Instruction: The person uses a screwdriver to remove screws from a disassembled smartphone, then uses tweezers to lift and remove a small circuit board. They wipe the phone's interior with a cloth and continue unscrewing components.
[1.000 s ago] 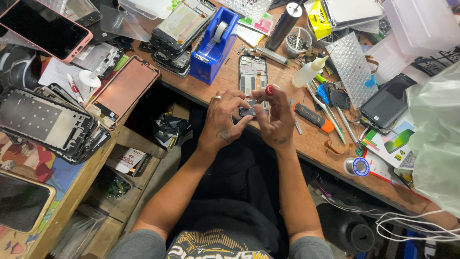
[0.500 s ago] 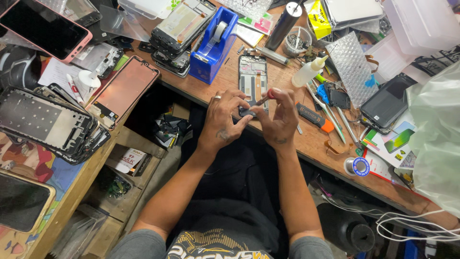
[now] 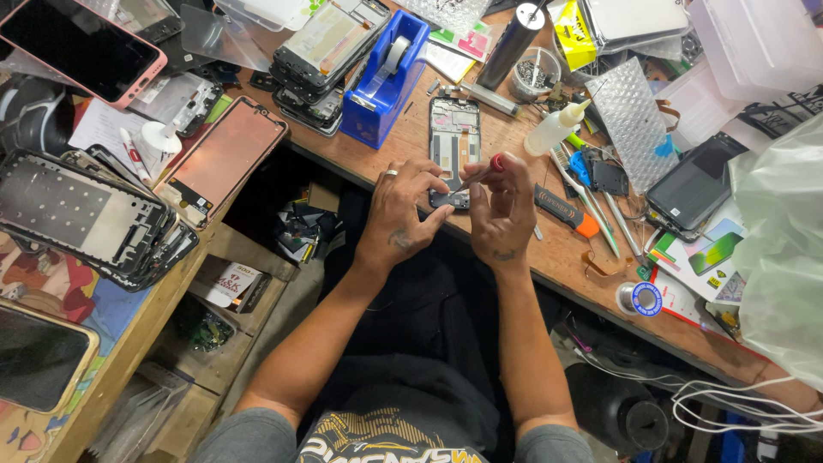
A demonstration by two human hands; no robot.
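An opened phone frame (image 3: 453,141) lies on the wooden bench (image 3: 549,249) at its front edge. My left hand (image 3: 407,210), with a ring on one finger, pinches the lower end of that phone frame. My right hand (image 3: 501,214) grips a small screwdriver with a red cap (image 3: 482,171), its tip pointing down-left at the phone's lower end. Both hands are close together, nearly touching, above my lap.
A blue tape dispenser (image 3: 386,77), a stack of phones (image 3: 326,51), a white squeeze bottle (image 3: 557,129), an orange-handled knife (image 3: 566,210), a solder spool (image 3: 641,298) and a black phone (image 3: 694,184) crowd the bench. Phone frames and a copper-coloured panel (image 3: 223,154) lie on the left shelf.
Both hands have shifted slightly toward the bench, and the screwdriver tip now rests at the phone's lower end. My left fingers have closed onto the frame.
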